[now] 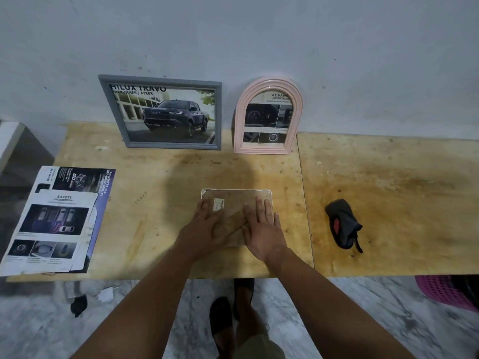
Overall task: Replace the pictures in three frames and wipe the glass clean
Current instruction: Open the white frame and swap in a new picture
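Plywood, pale and stained, forms the long worktable (160, 177) set against a grey wall, seen from a head-worn camera. At its left end lies a loose stack of printed car brochure pages (55, 218), the top sheet headed "SAFETY", the one beneath reading "POWERTRAIN & OFF-ROAD ABILITY". Leaning upright on the wall behind is a grey rectangular picture frame (162, 112) showing a dark pickup truck under the words "HILUX TRAVO" and "PRERUNNER / 4TREX". Just right of it stands a pink arched picture frame (268, 116), its page headed "ADVANC", the rest cut off. Near the table's front edge, in the middle, a white-edged rectangular frame (236, 196) lies face down, its brown backing board up and bearing a small white barcode sticker (219, 204). The person's left hand (207, 229) rests flat on the backing, fingers straight and spread, gripping nothing; the right hand (261, 226) lies flat beside it, likewise holding nothing. Farther right, on the adjoining plywood panel, sits a crumpled dark grey cloth with a red patch (342, 224).
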{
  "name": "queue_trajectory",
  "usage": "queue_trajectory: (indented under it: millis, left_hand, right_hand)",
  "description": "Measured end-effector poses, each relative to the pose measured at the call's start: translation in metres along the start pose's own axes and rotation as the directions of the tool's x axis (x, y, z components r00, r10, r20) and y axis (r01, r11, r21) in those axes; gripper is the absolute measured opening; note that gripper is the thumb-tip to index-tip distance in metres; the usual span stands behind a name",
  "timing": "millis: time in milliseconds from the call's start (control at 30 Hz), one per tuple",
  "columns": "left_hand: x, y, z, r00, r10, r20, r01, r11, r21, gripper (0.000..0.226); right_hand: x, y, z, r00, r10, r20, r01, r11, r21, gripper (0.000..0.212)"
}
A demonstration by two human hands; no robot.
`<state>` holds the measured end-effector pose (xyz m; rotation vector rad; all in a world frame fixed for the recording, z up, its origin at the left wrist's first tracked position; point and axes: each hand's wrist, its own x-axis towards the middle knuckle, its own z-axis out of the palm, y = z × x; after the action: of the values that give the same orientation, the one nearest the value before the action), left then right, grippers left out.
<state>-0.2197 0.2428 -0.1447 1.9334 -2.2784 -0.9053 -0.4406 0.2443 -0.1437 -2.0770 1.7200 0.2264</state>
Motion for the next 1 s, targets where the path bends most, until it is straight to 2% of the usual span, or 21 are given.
queue_trajectory:
  millis: [133,367,533,633,733,867,1000]
  left_hand:
    - [0.000,-0.006,-0.002,0.996,0.045,0.076,-0.053,0.993,0.106,0.116]
    - [-0.003,-0.003,0.003,0.994,0.072,0.080,-0.086,0.978,0.193,0.112]
    - [-0.003,-0.007,0.008,0.994,0.088,0.058,-0.100,0.964,0.246,0.114]
    - [-0.004,-0.008,0.014,0.993,0.117,-0.023,-0.109,0.970,0.217,0.114]
    - [-0.002,-0.017,0.030,0.975,0.192,-0.113,-0.163,0.960,0.229,0.106]
    - [0.001,-0.025,0.040,0.959,0.221,-0.176,-0.172,0.951,0.256,0.086]
    - [0.002,-0.026,0.036,0.958,0.236,-0.164,-0.191,0.949,0.250,0.080]
  right_hand:
    - [0.001,0.000,0.005,1.000,0.018,-0.025,-0.019,0.999,-0.034,0.063]
    - [0.001,0.001,0.011,0.998,0.023,-0.053,-0.025,0.999,-0.038,0.063]
    - [0.000,-0.002,0.016,0.994,0.038,-0.103,-0.042,0.998,-0.038,0.065]
    - [0.000,-0.002,0.020,0.991,0.044,-0.127,-0.049,0.998,-0.042,0.066]
    - [0.000,-0.001,0.024,0.986,0.039,-0.163,-0.047,0.998,-0.047,0.067]
    - [0.001,0.000,0.030,0.982,0.030,-0.189,-0.043,0.997,-0.065,0.066]
    - [0.002,0.002,0.030,0.980,0.019,-0.200,-0.032,0.998,-0.058,0.067]
